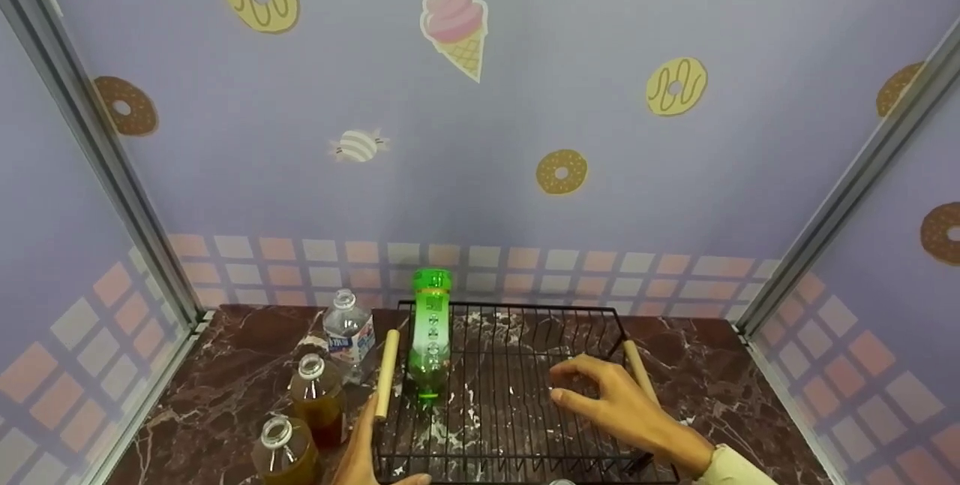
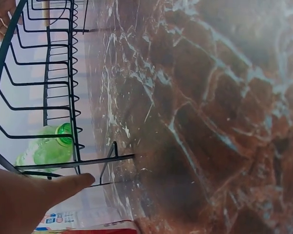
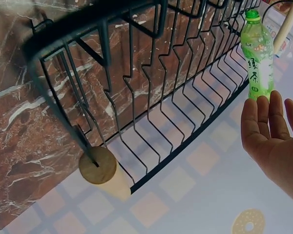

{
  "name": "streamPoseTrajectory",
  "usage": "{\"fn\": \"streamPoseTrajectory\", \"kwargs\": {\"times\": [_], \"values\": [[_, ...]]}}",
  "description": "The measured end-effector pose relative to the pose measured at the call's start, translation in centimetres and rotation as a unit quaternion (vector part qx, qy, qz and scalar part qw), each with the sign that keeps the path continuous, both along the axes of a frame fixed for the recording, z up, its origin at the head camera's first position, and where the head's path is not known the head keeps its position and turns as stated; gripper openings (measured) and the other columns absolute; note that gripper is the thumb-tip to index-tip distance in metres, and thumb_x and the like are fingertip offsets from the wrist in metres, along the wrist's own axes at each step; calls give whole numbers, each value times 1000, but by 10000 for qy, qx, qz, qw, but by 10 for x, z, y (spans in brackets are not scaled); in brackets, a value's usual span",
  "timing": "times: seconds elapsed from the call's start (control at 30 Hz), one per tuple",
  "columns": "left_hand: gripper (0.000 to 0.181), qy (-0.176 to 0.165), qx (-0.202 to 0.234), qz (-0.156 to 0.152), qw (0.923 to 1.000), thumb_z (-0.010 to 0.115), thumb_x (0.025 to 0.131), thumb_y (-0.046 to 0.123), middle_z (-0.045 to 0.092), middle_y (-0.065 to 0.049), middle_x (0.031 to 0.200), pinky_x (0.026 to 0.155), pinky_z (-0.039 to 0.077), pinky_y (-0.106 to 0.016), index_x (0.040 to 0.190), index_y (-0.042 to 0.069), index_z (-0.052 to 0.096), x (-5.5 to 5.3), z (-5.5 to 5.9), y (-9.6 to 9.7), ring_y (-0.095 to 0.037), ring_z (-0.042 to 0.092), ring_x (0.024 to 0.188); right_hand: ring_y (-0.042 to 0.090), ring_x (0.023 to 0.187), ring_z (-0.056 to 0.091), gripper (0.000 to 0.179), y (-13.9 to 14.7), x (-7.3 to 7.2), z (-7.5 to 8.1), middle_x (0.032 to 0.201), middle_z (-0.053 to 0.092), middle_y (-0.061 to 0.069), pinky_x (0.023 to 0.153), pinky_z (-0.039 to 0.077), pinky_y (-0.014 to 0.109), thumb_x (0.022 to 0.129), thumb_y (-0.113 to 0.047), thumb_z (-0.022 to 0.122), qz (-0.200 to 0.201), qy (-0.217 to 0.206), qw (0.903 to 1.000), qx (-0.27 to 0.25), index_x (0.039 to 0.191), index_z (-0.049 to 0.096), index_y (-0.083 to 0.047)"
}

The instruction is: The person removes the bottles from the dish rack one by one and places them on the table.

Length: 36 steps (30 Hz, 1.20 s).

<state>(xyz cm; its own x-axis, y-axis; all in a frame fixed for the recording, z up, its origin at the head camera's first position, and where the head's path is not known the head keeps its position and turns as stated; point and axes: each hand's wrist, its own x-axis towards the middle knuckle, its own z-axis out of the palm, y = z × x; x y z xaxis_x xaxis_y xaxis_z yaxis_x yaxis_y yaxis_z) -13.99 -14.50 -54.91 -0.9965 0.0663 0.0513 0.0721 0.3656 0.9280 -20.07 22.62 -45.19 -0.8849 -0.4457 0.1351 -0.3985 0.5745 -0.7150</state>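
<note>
A green plastic bottle (image 1: 430, 335) stands upside down at the left end of a black wire dish rack (image 1: 510, 308), its green cap (image 2: 64, 134) down by the rack's wires. My left hand (image 1: 360, 446) is at the rack's front left corner, beside the left wooden handle (image 1: 388, 375). Its extended thumb (image 2: 71, 189) lies across the corner wires in the left wrist view; the other fingers are mostly hidden there. Over the right part of the rack hovers my right hand (image 1: 619, 399), fingers loosely bent with nothing in them, near the right wooden handle (image 1: 639, 371).
Left of the rack stand a clear labelled bottle (image 1: 350, 335) and two uncapped bottles of amber liquid, one behind (image 1: 319, 402) and one in front (image 1: 289, 459). The marbled tabletop (image 1: 240, 350) meets patterned walls (image 1: 495, 230) at the back and sides.
</note>
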Motion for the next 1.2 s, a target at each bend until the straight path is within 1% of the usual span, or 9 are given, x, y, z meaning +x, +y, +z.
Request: {"fn": "streamPoseTrajectory", "kwargs": {"times": [0.13,0.27,0.4,0.53,0.67,0.73,0.9,0.97,1.2], "values": [[127,-58,203,-69,9998,90,76,28,4,-40,159,104,25,-82,159,0,-1,4,-2,-2,-63,16,142,19,113,64,36,-6,-5,-1,125,68,-4,98,52,52,97,-46,65,-23,-110,9999,-42,125,67,-22],[125,-53,388,-53,9992,89,77,26,6,-41,158,102,30,-81,159,0,-1,3,-1,0,-61,31,137,19,113,64,37,-11,-13,1,124,68,-4,98,53,50,96,-47,66,-92,-62,9999,-22,124,68,-22],[124,45,472,-62,9989,89,76,24,14,-45,154,102,31,-80,158,-2,0,1,-2,2,-56,43,132,19,109,66,38,-12,-21,1,123,69,-2,94,54,46,96,-46,66,-120,-241,9996,-32,125,68,-22],[125,65,626,-129,9979,89,75,23,16,-46,153,102,31,-80,158,-3,-1,0,-3,2,-56,43,132,18,109,66,40,-14,-30,1,124,69,-2,96,54,47,96,-48,66,-97,-289,9995,2,125,67,-21],[125,-18,871,-248,9959,88,77,21,3,-43,157,101,35,-78,158,-1,-4,0,-3,1,-59,39,134,20,102,68,42,-18,-37,2,124,69,-1,97,54,48,96,-48,66,-57,-416,9991,-49,126,67,-20],[124,-29,925,-294,9953,87,78,21,-3,-41,158,101,37,-77,158,-1,-6,0,-4,0,-60,39,133,21,104,68,42,-21,-39,3,125,68,-1,98,52,49,95,-50,66,-71,-466,9989,-26,127,67,-22],[123,187,850,-299,9958,86,79,19,-4,-44,156,102,31,-80,158,-3,-6,0,-8,0,-59,45,129,23,120,60,41,-26,-45,2,127,66,-3,104,48,54,95,-51,65,-62,-479,9988,65,127,66,-24],[123,252,826,-284,9959,86,79,17,-4,-45,156,102,30,-81,158,-4,-6,0,-9,1,-59,46,128,22,119,61,41,-28,-47,1,126,66,-4,103,49,53,96,-50,65,-44,-507,9987,73,126,66,-24],[120,311,870,-374,9950,84,81,17,-7,-46,154,100,35,-79,156,-6,-7,0,-10,1,-60,47,126,19,113,64,44,-36,-57,-6,122,68,1,100,52,48,96,-49,65,97,-542,9985,21,128,66,-18]]}}
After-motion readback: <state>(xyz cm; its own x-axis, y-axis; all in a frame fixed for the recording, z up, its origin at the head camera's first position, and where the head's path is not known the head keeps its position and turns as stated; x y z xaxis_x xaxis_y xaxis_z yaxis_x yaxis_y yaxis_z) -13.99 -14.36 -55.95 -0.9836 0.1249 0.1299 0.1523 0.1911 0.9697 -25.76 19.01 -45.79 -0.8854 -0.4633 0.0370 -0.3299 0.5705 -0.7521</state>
